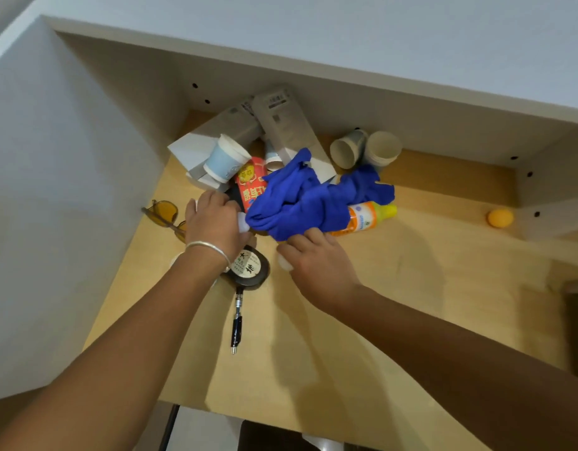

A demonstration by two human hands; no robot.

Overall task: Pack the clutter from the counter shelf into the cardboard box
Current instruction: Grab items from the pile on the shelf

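A crumpled blue cloth (300, 200) lies on top of the clutter on the wooden shelf (411, 288). My right hand (317, 262) pinches the cloth's near edge. My left hand (216, 222) is curled at the cloth's left end, with the thumb against the cloth and the fingers over a dark item beside a red packet (250, 183). What it grips is hidden. An orange-labelled bottle with a yellow cap (369, 218) pokes out from under the cloth. A pale blue paper cup (225, 159) lies tipped behind my left hand.
Two grey boxes (281, 125) lean at the back, with two paper cups (362, 151) on their sides to the right. Yellow-lensed glasses (164, 213), a round black tin (250, 265) and a pen (237, 323) lie near my left arm. An orange ball (500, 218) sits far right.
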